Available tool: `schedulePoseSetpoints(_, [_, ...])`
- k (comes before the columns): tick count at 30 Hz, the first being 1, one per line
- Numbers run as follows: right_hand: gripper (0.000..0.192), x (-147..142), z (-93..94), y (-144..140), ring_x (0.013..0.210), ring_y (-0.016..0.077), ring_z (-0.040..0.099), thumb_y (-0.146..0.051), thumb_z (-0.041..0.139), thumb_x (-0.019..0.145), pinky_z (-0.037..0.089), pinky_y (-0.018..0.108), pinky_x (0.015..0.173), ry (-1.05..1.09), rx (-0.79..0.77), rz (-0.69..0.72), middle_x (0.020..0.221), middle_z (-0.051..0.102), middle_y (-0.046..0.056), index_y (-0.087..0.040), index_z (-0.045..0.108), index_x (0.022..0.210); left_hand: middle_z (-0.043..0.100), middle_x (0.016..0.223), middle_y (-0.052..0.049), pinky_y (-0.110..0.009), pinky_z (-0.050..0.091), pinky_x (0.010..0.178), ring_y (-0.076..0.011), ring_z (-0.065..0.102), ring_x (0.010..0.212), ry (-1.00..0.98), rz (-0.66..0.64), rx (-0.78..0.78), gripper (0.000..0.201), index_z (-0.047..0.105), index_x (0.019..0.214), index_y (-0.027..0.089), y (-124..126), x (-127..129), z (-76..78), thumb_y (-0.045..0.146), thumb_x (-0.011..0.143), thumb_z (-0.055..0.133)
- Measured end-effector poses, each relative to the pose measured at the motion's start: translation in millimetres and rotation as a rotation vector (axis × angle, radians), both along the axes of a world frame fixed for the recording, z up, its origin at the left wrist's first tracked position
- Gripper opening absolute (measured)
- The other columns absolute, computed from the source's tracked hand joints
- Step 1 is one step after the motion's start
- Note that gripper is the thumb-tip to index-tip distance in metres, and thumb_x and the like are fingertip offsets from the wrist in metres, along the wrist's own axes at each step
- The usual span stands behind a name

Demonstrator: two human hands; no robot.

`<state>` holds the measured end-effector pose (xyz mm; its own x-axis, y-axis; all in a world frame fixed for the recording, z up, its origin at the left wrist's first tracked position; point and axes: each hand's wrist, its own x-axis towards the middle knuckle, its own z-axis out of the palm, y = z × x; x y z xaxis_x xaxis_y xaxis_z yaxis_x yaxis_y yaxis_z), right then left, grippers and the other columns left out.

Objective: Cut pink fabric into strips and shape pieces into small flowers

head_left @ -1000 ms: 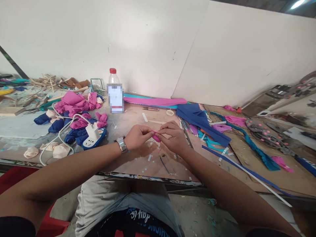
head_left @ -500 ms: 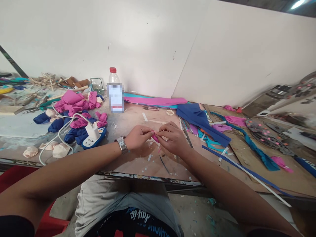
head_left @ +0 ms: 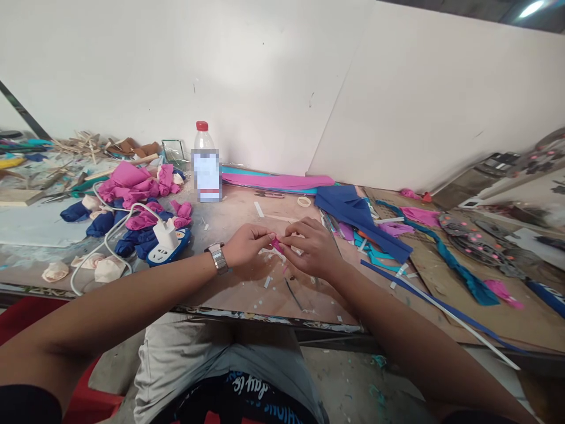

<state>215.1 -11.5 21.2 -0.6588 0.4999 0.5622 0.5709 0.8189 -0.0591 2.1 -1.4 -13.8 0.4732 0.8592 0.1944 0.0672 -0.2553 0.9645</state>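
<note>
Both hands, left hand [head_left: 247,244] and right hand [head_left: 311,247], pinch a small soft pink piece [head_left: 277,244] with closed fingers near the bench's [head_left: 247,294] front edge; a clear plastic bottle [head_left: 205,165] stands behind.

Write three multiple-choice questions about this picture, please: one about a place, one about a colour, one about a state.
1. Where does the plastic bottle stand?
A. Near the wall, behind the power strip
B. On the floor
C. On the blue sheet

2. What colour is the small piece between the two hands?
A. Yellow
B. Pink
C. Black

3. How do the left hand and the right hand hold that piece?
A. Both hands lie flat and open on the table
B. Only the left hand touches it
C. Both hands pinch it with the fingertips

Answers:
1. A, the bottle is upright at the back of the table, beyond the power strip.
2. B, a pink bit shows where the fingertips meet.
3. C, the fingers of both hands close on it from each side.
</note>
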Motion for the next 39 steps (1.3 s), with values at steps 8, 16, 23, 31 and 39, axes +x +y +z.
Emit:
schedulePoseSetpoints(8, [0.016, -3.8, 0.1, 2.4, 0.087, 0.0216, 0.061, -0.026, 0.059, 0.093, 0.05, 0.039, 0.08, 0.237, -0.107, 0.002, 0.092, 0.068, 0.008, -0.023, 0.075, 0.094, 0.075, 0.083, -0.007, -0.028, 0.054, 0.074, -0.0154, 0.065, 0.075, -0.035, 0.077, -0.022, 0.042, 0.077, 0.087, 0.013, -1.4, 1.7, 7.1, 0.051, 0.09, 0.06])
schedulePoseSetpoints(16, [0.016, -6.0, -6.4, 4.2, 0.087, 0.0214, 0.063, -0.03, 0.06, 0.094, 0.05, 0.037, 0.08, 0.316, -0.25, -0.063, 0.089, 0.068, 0.007, -0.021, 0.07, 0.085, 0.074, 0.079, -0.005, -0.025, 0.051, 0.068, -0.0137, 0.063, 0.071, 0.031, 0.087, 0.024, 0.039, 0.077, 0.088, 0.014, -1.2, 0.3, 7.6, 0.048, 0.092, 0.057])
schedulePoseSetpoints(23, [0.014, -8.5, -7.8, 2.9, 0.082, 0.0199, 0.063, -0.034, 0.068, 0.089, 0.049, 0.035, 0.076, 0.319, -0.297, -0.097, 0.084, 0.07, 0.004, -0.021, 0.067, 0.083, 0.07, 0.073, -0.003, -0.025, 0.047, 0.064, -0.0143, 0.061, 0.069, 0.08, 0.1, 0.053, 0.042, 0.077, 0.085, 0.014, -1.9, 0.4, 5.3, 0.05, 0.092, 0.056])
schedulePoseSetpoints(31, [0.012, -9.4, -9.7, 3.4, 0.09, 0.0214, 0.065, -0.032, 0.064, 0.093, 0.051, 0.037, 0.082, 0.335, -0.291, -0.066, 0.096, 0.07, 0.006, -0.023, 0.067, 0.099, 0.063, 0.068, -0.002, -0.025, 0.041, 0.061, -0.0123, 0.051, 0.065, 0.044, 0.171, 0.058, 0.042, 0.076, 0.086, 0.014, 3.0, -0.9, 2.6, 0.051, 0.091, 0.057])
schedulePoseSetpoints(39, [0.016, -7.9, -10.1, 2.6, 0.112, 0.0269, 0.057, -0.027, 0.069, 0.089, 0.047, 0.047, 0.099, 0.191, -0.15, 0.035, 0.117, 0.061, 0.009, -0.026, 0.068, 0.104, 0.055, 0.062, 0.001, -0.023, 0.036, 0.055, -0.0082, 0.044, 0.056, -0.21, 0.108, -0.338, 0.031, 0.068, 0.08, 0.013, -1.6, 6.3, 6.5, 0.044, 0.079, 0.072])
